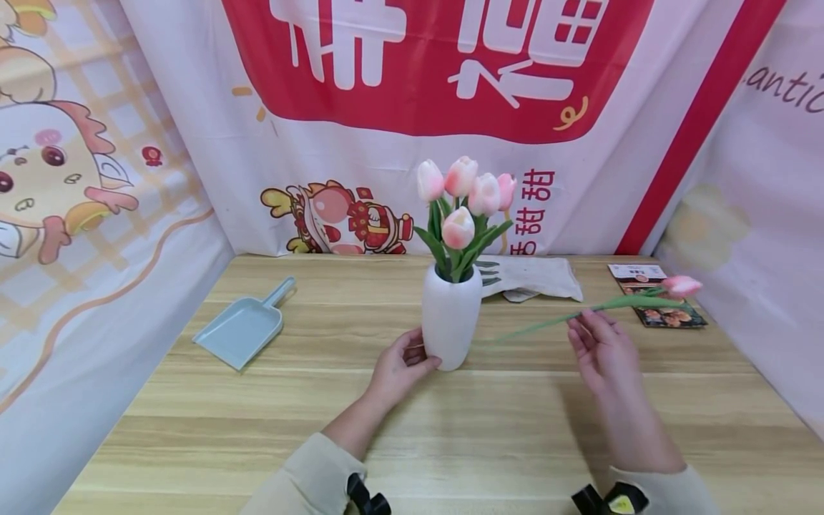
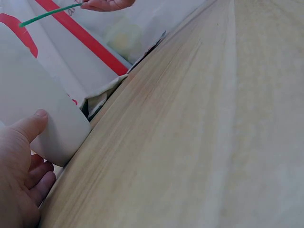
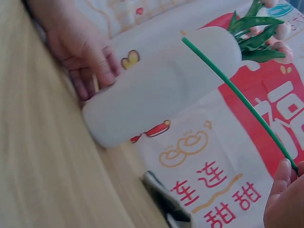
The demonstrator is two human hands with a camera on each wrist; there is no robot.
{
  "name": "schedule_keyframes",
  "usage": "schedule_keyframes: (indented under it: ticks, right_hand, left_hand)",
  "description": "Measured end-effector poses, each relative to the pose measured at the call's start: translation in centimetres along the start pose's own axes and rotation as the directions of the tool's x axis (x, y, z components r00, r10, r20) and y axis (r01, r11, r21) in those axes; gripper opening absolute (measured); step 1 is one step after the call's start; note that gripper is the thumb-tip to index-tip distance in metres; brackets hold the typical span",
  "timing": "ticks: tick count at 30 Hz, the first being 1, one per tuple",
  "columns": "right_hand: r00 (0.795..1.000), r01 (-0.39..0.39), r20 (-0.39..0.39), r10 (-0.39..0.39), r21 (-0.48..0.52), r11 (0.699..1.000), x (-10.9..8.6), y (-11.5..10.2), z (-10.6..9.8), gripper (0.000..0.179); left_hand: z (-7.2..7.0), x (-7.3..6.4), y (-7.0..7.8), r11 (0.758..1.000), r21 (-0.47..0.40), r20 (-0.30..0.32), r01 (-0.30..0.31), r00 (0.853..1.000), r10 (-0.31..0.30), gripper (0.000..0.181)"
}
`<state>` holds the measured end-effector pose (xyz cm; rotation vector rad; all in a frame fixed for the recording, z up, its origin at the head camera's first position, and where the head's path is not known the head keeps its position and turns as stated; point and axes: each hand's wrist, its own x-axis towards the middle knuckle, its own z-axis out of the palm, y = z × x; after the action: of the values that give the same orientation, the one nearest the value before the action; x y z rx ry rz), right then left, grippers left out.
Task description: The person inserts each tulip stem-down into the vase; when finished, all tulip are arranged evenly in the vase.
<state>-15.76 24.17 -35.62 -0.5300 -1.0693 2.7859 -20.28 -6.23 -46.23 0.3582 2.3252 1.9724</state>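
Note:
A white vase stands upright on the wooden table, with several pink-and-white tulips in it. My left hand holds the vase low on its left side, thumb across the front; the left wrist view shows the thumb against the vase wall. To the right of the vase, my right hand pinches the green stem of a single pink tulip above the table. That flower lies nearly level, its head to the right and its bare stem end pointing at the vase. In the right wrist view the stem crosses before the vase.
A light blue dustpan lies at the left of the table. Behind the vase is a folded whitish cloth with dark stripes. Printed cards lie at the back right. Printed fabric hangs along the table's back edge.

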Motion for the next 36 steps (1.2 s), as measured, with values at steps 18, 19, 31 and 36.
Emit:
schedule_keyframes:
  ticks: [18, 19, 31, 36]
  right_hand:
    - [0.963, 0.266, -0.118, -0.243, 0.270, 0.925, -1.2, -2.5, 4.5, 0.028]
    - [0.957, 0.286, -0.126, -0.261, 0.259, 0.923, -1.3, -2.4, 4.8, 0.028]
    - [0.848, 0.527, -0.010, -0.529, 0.110, 0.843, -2.3, -1.0, 8.0, 0.026]
    - [0.805, 0.589, 0.069, -0.590, 0.031, 0.808, -2.5, -0.3, 9.1, 0.021]
  left_hand:
    - [-0.1, 0.0, 0.1, 1.000, -0.009, 0.001, -0.008, 1.000, 0.008, 0.062]
    - [-0.1, 0.0, 0.1, 1.000, -0.010, 0.001, -0.008, 1.000, 0.008, 0.062]
    - [0.0, -0.6, 1.6, 1.000, -0.004, 0.005, 0.013, 1.000, -0.013, 0.058]
    - [-0.2, -1.5, 3.7, 1.000, 0.005, 0.018, 0.014, 1.000, -0.014, 0.056]
